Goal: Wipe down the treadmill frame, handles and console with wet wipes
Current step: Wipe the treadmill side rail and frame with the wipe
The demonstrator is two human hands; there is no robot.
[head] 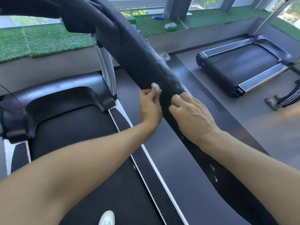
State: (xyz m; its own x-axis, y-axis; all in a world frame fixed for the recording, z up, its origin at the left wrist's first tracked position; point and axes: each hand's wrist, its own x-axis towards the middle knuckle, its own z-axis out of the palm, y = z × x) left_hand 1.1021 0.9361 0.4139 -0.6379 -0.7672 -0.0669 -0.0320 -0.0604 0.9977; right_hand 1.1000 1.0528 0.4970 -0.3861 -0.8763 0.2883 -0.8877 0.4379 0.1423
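Wipe: a small bunched white wet wipe (156,89) pressed against the inner side of the treadmill's right handle (146,62), about midway along the black padded bar.
Left hand: the left hand (150,106) pinches the wipe between fingertips and thumb, the other fingers curled in.
Right hand: the right hand (192,114) rests on top of the same bar just beside the left, fingers curled over its far side, apparently steadying it.
Handle surface: pale smears or streaks show on the upper face of the bar ahead of the hands; whether they are moisture or dirt I cannot tell.
Step in hand: wiping the right handle, probably mid-stroke.
Next move: likely a firm pass along the streaked stretch toward the console (68,12), with the right hand sliding clear of the path; the wipe looks small, so a fresh one may be needed.
Surroundings: running belt (78,135) below, green packets (170,26) on artificial turf by the window, a second treadmill (243,65) and another person's legs (287,96) at right.
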